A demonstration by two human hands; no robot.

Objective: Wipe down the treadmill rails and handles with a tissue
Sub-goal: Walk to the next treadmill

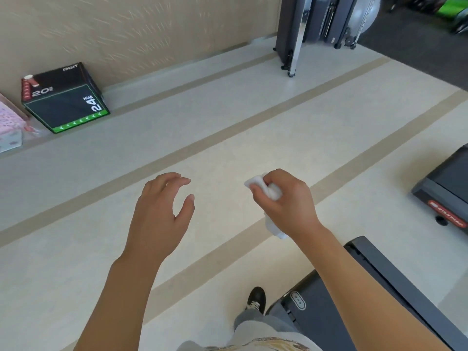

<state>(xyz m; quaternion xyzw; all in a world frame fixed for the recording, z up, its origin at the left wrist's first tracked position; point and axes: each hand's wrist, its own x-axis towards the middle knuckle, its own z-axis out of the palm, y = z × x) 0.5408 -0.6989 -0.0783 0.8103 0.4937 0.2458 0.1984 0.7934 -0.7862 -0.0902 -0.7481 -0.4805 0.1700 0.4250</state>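
Treadmill (379,287): dark, rigid deck at lower right, beside the right forearm; rails apparently out of view. Tissue (271,191): white, light, soft, easily torn; best bunched into a pad. Right hand (286,201) curled round it, ends protruding. Left hand (162,206) loosely spread, empty.

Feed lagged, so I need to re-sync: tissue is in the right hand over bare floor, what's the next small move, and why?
Probably swing the right hand and its tissue right and down onto the treadmill rail: it holds the tissue over floor, touching nothing.
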